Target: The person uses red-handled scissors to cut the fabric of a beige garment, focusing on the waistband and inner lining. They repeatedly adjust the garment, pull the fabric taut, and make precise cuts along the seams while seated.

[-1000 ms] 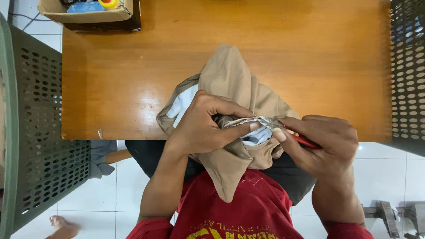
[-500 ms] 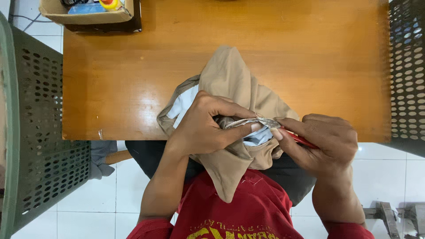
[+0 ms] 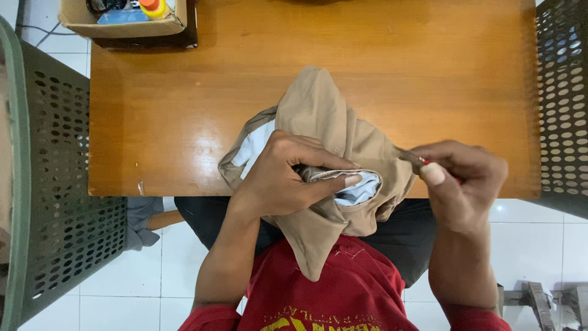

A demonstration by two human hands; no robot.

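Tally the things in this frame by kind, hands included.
Hands: 2, left hand, right hand
Tan garment: 1
Red-handled small tool: 1
Wooden table: 1
Cardboard box: 1
Green perforated crates: 2
Total: 8

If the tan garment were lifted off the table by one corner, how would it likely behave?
The tan garment would probably hang limp: it already folds and drapes over the table edge. It looks light, since the left hand pinches a bunched hem easily. Its white lining might slip out.
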